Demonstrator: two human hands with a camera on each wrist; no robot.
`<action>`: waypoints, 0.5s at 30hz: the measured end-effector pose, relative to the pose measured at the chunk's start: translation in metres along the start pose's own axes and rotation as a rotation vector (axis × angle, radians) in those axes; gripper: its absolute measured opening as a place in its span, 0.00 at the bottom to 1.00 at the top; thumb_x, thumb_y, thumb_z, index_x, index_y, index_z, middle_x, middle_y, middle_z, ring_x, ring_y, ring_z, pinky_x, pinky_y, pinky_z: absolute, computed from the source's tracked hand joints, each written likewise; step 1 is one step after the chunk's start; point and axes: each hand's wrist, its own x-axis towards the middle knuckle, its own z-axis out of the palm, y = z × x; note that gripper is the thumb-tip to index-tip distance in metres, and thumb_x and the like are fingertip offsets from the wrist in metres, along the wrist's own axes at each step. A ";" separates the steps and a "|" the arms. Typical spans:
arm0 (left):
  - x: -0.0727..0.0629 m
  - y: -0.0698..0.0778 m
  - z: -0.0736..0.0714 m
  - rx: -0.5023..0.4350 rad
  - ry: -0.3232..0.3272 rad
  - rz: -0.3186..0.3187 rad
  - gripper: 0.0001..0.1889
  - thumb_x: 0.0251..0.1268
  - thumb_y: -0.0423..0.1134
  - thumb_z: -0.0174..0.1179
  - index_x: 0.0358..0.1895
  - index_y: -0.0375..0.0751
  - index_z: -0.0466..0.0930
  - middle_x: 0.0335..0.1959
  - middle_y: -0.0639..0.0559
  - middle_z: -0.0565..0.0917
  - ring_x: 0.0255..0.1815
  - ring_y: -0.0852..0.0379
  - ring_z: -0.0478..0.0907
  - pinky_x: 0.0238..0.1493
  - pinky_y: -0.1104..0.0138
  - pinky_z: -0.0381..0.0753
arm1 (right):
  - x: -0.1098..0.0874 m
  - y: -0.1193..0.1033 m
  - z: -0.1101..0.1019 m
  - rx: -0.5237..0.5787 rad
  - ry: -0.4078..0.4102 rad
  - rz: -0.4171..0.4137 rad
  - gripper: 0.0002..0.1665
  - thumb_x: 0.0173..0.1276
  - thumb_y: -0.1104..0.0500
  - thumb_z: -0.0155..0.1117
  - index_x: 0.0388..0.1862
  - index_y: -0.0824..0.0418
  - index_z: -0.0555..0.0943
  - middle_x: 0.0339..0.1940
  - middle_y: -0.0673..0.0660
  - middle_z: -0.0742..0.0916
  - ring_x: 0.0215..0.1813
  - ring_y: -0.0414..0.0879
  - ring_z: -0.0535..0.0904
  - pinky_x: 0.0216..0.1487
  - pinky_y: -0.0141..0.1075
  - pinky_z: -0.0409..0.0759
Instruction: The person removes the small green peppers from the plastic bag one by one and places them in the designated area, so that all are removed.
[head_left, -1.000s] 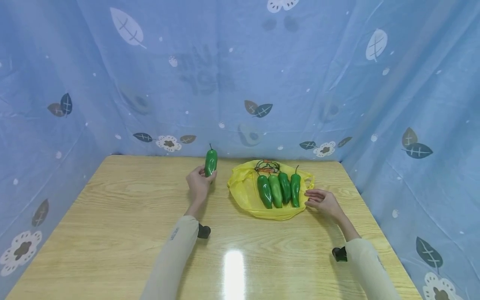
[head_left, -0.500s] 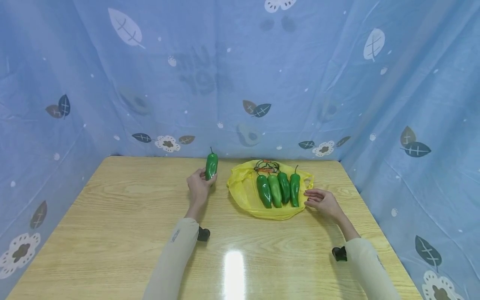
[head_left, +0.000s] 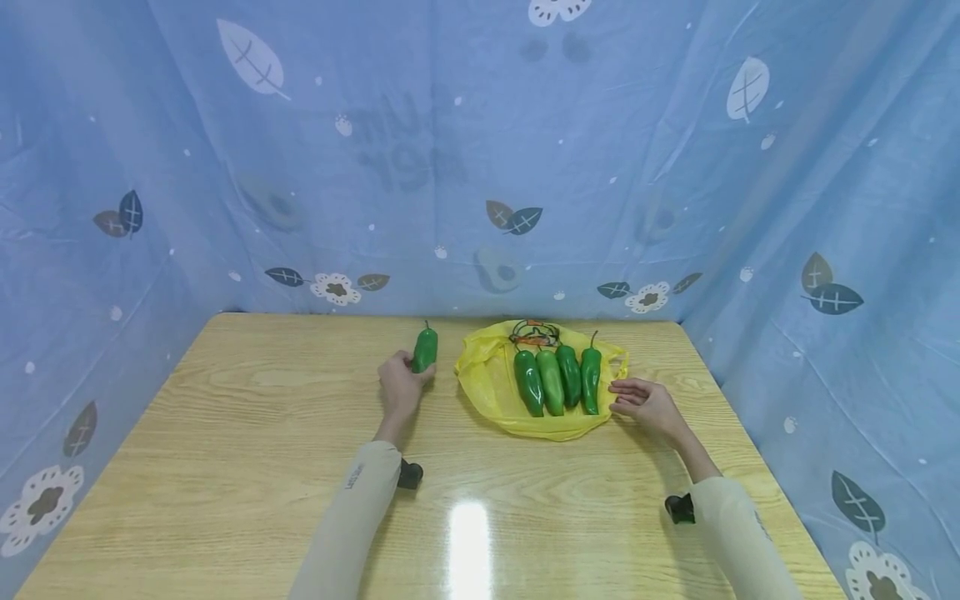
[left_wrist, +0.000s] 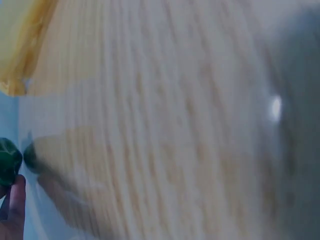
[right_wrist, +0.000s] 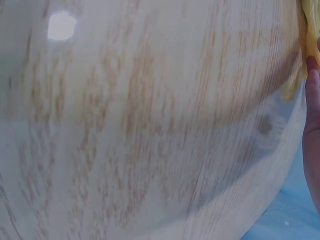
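My left hand (head_left: 402, 382) holds a green chili pepper (head_left: 425, 348) between thumb and fingers, its stem pointing away from me. The hand is left of the yellow plastic bag (head_left: 487, 400), low over the table. Whether the pepper touches the wood is hard to tell. In the left wrist view the held pepper (left_wrist: 9, 162) shows only at the left edge. On the bag several green peppers (head_left: 551, 382) lie side by side, stems toward the back. My right hand (head_left: 651, 405) is at the bag's right edge, fingers extended and fingertips against the plastic.
The wooden table (head_left: 247, 433) spreads around the bag, its far edge close behind the peppers. A blue patterned curtain (head_left: 450, 167) closes off the back and both sides. Black wrist devices stick out below both sleeves.
My left hand has brought the pepper down and slightly nearer to me; the pepper looks shorter from this angle. The right hand and the peppers on the bag have stayed put.
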 end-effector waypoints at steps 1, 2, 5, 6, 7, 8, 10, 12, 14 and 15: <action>0.000 0.000 0.000 0.011 -0.006 -0.010 0.22 0.53 0.39 0.71 0.49 0.29 0.79 0.39 0.36 0.84 0.36 0.45 0.82 0.35 0.58 0.84 | 0.000 0.000 0.000 -0.001 -0.002 -0.001 0.28 0.62 0.71 0.66 0.59 0.81 0.70 0.57 0.77 0.77 0.56 0.59 0.79 0.50 0.25 0.78; -0.001 0.000 0.001 0.021 -0.010 -0.014 0.21 0.54 0.39 0.71 0.48 0.29 0.79 0.39 0.36 0.84 0.36 0.46 0.82 0.35 0.58 0.84 | 0.000 0.000 0.000 -0.001 -0.005 -0.002 0.28 0.62 0.70 0.66 0.59 0.81 0.69 0.57 0.77 0.77 0.56 0.59 0.79 0.50 0.25 0.78; -0.001 0.001 0.001 0.033 -0.026 -0.011 0.21 0.54 0.38 0.71 0.47 0.28 0.79 0.38 0.36 0.83 0.37 0.46 0.81 0.36 0.58 0.83 | -0.001 0.000 0.000 -0.005 -0.007 -0.005 0.29 0.62 0.70 0.66 0.59 0.81 0.69 0.57 0.77 0.77 0.56 0.59 0.78 0.50 0.26 0.79; -0.001 0.001 0.001 0.031 -0.032 -0.008 0.20 0.54 0.38 0.71 0.47 0.27 0.79 0.38 0.36 0.83 0.37 0.46 0.81 0.36 0.58 0.83 | -0.001 0.000 0.000 -0.007 -0.008 -0.005 0.29 0.62 0.70 0.65 0.59 0.81 0.69 0.57 0.77 0.76 0.56 0.59 0.78 0.50 0.26 0.79; -0.001 0.002 0.001 0.031 -0.038 0.001 0.20 0.54 0.37 0.70 0.46 0.26 0.78 0.38 0.36 0.83 0.37 0.45 0.81 0.36 0.58 0.83 | -0.001 0.000 0.000 -0.007 -0.006 -0.005 0.28 0.62 0.70 0.65 0.59 0.81 0.69 0.57 0.77 0.77 0.56 0.58 0.79 0.50 0.25 0.79; -0.001 0.003 0.000 0.032 -0.043 0.012 0.20 0.54 0.36 0.70 0.45 0.25 0.78 0.38 0.36 0.83 0.37 0.45 0.81 0.37 0.58 0.83 | -0.001 0.001 0.000 -0.009 -0.003 -0.004 0.28 0.62 0.70 0.66 0.59 0.81 0.69 0.57 0.77 0.77 0.55 0.57 0.80 0.50 0.26 0.79; 0.000 0.004 0.000 0.037 -0.047 0.032 0.19 0.54 0.35 0.71 0.44 0.23 0.78 0.37 0.35 0.82 0.36 0.45 0.81 0.37 0.58 0.83 | 0.000 0.002 0.000 -0.013 -0.001 -0.001 0.28 0.62 0.71 0.66 0.59 0.81 0.70 0.57 0.76 0.77 0.54 0.52 0.81 0.50 0.25 0.79; 0.000 0.006 -0.001 0.049 -0.049 0.049 0.19 0.53 0.34 0.71 0.42 0.23 0.78 0.36 0.35 0.83 0.36 0.45 0.81 0.36 0.58 0.84 | 0.000 0.003 0.000 -0.012 0.001 0.001 0.28 0.62 0.71 0.66 0.59 0.81 0.70 0.57 0.76 0.77 0.52 0.48 0.82 0.50 0.25 0.79; 0.001 0.007 -0.001 0.067 -0.053 0.061 0.18 0.53 0.34 0.71 0.40 0.22 0.78 0.36 0.34 0.82 0.36 0.44 0.81 0.37 0.58 0.83 | 0.000 0.003 0.000 -0.007 0.002 0.000 0.28 0.61 0.71 0.66 0.58 0.81 0.70 0.57 0.76 0.77 0.51 0.44 0.82 0.50 0.25 0.79; 0.001 0.008 -0.002 0.075 -0.057 0.061 0.18 0.53 0.34 0.71 0.40 0.22 0.77 0.36 0.34 0.81 0.36 0.44 0.80 0.37 0.58 0.83 | 0.000 0.003 0.000 -0.002 0.003 -0.001 0.28 0.61 0.71 0.66 0.58 0.81 0.70 0.57 0.77 0.77 0.51 0.44 0.82 0.50 0.25 0.79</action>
